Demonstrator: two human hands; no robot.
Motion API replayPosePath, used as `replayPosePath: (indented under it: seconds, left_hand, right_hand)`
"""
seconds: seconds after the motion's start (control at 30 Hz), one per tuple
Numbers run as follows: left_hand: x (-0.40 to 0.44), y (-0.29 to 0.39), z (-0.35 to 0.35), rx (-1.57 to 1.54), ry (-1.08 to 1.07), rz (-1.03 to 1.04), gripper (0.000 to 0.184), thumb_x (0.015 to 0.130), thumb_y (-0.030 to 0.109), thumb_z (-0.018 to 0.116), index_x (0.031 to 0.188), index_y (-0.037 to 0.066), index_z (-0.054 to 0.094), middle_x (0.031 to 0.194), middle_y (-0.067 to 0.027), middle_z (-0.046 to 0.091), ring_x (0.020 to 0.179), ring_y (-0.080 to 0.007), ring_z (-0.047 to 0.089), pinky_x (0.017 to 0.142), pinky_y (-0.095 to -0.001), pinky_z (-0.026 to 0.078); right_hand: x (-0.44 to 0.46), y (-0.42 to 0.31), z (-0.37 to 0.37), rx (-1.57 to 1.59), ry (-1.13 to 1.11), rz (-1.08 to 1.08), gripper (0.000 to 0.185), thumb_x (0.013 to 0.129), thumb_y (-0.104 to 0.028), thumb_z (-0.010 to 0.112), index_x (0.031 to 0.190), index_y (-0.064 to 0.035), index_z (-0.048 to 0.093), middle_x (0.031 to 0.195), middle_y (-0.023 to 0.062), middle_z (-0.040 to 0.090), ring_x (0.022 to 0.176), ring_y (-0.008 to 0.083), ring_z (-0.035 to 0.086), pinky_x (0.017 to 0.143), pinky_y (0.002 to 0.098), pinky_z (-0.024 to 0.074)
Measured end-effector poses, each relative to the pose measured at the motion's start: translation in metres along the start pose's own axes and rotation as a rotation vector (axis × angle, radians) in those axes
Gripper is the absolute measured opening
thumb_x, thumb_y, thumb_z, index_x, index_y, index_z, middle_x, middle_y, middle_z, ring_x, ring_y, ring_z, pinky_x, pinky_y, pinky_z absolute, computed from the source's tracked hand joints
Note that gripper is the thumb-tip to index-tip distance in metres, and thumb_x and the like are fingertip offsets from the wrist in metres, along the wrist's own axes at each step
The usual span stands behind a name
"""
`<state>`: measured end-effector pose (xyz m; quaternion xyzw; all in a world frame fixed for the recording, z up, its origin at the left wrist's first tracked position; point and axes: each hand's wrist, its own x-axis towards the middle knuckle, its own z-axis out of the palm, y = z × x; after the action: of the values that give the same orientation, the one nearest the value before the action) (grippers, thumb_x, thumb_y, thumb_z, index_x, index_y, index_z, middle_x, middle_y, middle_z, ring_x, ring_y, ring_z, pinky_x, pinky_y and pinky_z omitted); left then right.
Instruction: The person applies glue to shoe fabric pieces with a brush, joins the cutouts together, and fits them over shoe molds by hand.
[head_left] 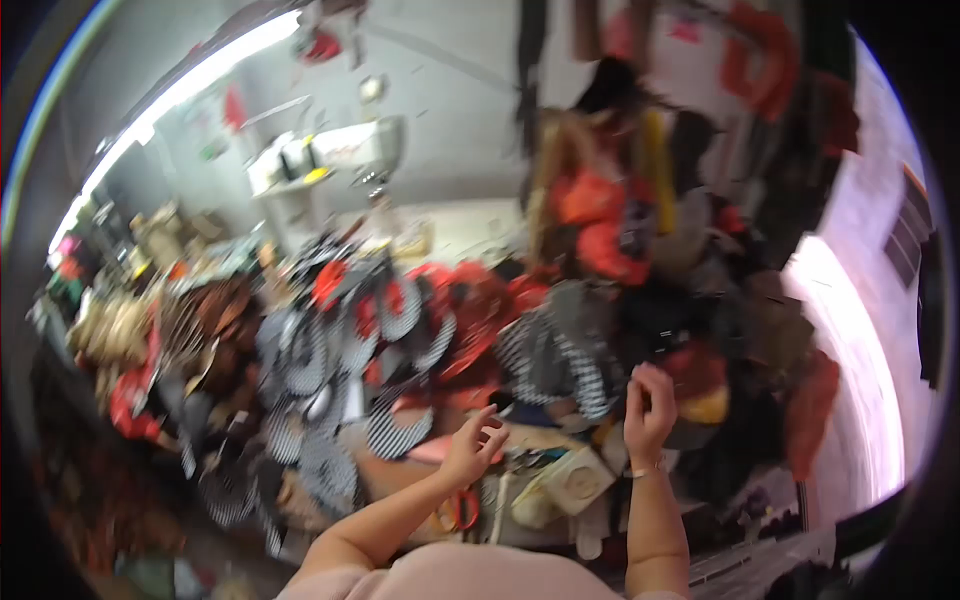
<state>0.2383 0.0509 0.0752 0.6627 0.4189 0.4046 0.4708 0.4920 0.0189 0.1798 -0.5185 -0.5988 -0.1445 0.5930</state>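
My left hand hovers over the cluttered work surface, its fingers loosely bent and apart, with nothing visible in them. Just beyond it lies a curved black-and-white striped piece. My right hand is raised further right, thumb and fingers curled together; whatever they may hold is too small or blurred to make out. Orange-handled scissors rest near my left forearm. Between my arms sits a whitish box-like object with a round face. Checked black-and-white material is piled ahead of my right hand.
Heaps of striped curved pieces and red material cover the surface ahead. Tan and brown bundles lie at the left. Orange-red items hang at the back. A bright opening is at the right.
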Motion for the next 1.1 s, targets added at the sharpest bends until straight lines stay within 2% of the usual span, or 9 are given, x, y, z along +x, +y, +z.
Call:
replayPosePath:
  seconds: [0.17, 0.3, 0.37, 0.5, 0.63, 0.8, 0.97, 1.07, 1.1]
  left_hand:
    - [-0.106, -0.093, -0.099, 0.259, 0.540, -0.120, 0.032, 0.081, 0.009, 0.059, 0.111, 0.002, 0.052, 0.093, -0.0086, 0.059, 0.077, -0.0149, 0.057, 0.065, -0.0256, 0.046]
    - [-0.137, -0.132, -0.164, 0.534, 0.920, -0.220, 0.031, 0.075, 0.006, 0.061, 0.105, 0.000, 0.054, 0.092, -0.0096, 0.055, 0.072, -0.0182, 0.053, 0.066, -0.0289, 0.044]
    - [-0.153, -0.161, -0.183, 0.575, 0.903, -0.307, 0.037, 0.072, 0.009, 0.064, 0.105, -0.001, 0.053, 0.095, -0.0112, 0.052, 0.078, -0.0218, 0.052, 0.071, -0.0314, 0.044]
    - [-0.168, -0.186, -0.195, 0.742, 0.713, -0.253, 0.047, 0.070, 0.017, 0.068, 0.109, -0.003, 0.049, 0.103, -0.0185, 0.050, 0.096, -0.0312, 0.048, 0.078, -0.0382, 0.042]
    - [-0.177, -0.127, -0.190, 0.905, 0.267, -0.324, 0.064, 0.068, 0.034, 0.069, 0.116, -0.001, 0.045, 0.105, -0.0222, 0.054, 0.098, -0.0359, 0.052, 0.081, -0.0435, 0.041]
    - [-0.187, -0.131, -0.217, 0.820, -0.072, -0.500, 0.064, 0.067, 0.034, 0.069, 0.115, -0.002, 0.045, 0.086, -0.0235, 0.061, 0.080, -0.0389, 0.059, 0.072, -0.0438, 0.046]
    - [-0.177, -0.139, -0.238, 0.811, -0.285, -0.701, 0.059, 0.066, 0.044, 0.070, 0.094, -0.005, 0.055, 0.085, -0.0241, 0.060, 0.081, -0.0375, 0.059, 0.071, -0.0415, 0.046]
    - [-0.190, -0.167, -0.238, 0.661, -0.096, -0.213, 0.028, 0.082, 0.020, 0.057, 0.099, -0.002, 0.060, 0.083, -0.0137, 0.064, 0.072, -0.0190, 0.060, 0.064, -0.0325, 0.047]
    - [-0.189, -0.180, -0.241, 0.656, -0.117, -0.190, 0.028, 0.082, 0.020, 0.057, 0.099, -0.002, 0.060, 0.083, -0.0137, 0.064, 0.072, -0.0190, 0.060, 0.064, -0.0325, 0.047]
  right_hand:
    - [-0.083, -0.093, 0.084, 0.578, -1.133, -0.010, 0.025, 0.076, -0.015, 0.063, 0.099, -0.0039, 0.058, 0.097, 0.0114, 0.060, 0.086, 0.0275, 0.058, 0.073, 0.0338, 0.0470]
    - [-0.123, -0.113, 0.149, 0.445, -1.651, -0.198, 0.031, 0.074, -0.023, 0.062, 0.098, -0.0037, 0.059, 0.091, 0.0144, 0.061, 0.087, 0.0304, 0.058, 0.074, 0.0374, 0.0464]
    - [-0.153, -0.100, 0.202, 0.248, -1.747, 0.010, 0.036, 0.072, -0.029, 0.064, 0.096, -0.0026, 0.059, 0.091, 0.0170, 0.061, 0.087, 0.0308, 0.058, 0.074, 0.0383, 0.0466]
    - [-0.191, -0.057, 0.285, 0.027, -0.971, 0.410, 0.043, 0.071, -0.037, 0.065, 0.096, -0.0028, 0.058, 0.094, 0.0205, 0.061, 0.087, 0.0337, 0.058, 0.074, 0.0403, 0.0470]
    - [-0.213, -0.055, 0.329, -0.190, -0.874, 0.835, 0.043, 0.066, -0.034, 0.069, 0.096, -0.0044, 0.059, 0.095, 0.0192, 0.061, 0.086, 0.0335, 0.059, 0.073, 0.0416, 0.0462]
    - [-0.176, -0.112, 0.300, -0.055, -0.525, 0.400, 0.017, 0.071, -0.011, 0.058, 0.088, -0.0054, 0.059, 0.082, 0.0153, 0.059, 0.079, 0.0336, 0.058, 0.069, 0.0396, 0.0464]
    - [-0.062, -0.164, 0.185, 0.258, -0.298, 0.204, 0.032, 0.065, 0.010, 0.051, 0.093, -0.0050, 0.056, 0.087, 0.0126, 0.054, 0.081, 0.0320, 0.054, 0.069, 0.0371, 0.0447]
    - [0.017, -0.143, 0.082, 0.090, -0.273, 0.377, 0.035, 0.066, 0.014, 0.049, 0.093, -0.0061, 0.060, 0.082, 0.0102, 0.056, 0.081, 0.0278, 0.057, 0.070, 0.0330, 0.0450]
    - [0.053, -0.151, 0.043, -0.224, -0.221, 0.179, 0.032, 0.067, 0.012, 0.051, 0.092, -0.0060, 0.061, 0.083, 0.0109, 0.058, 0.080, 0.0263, 0.059, 0.069, 0.0314, 0.0456]
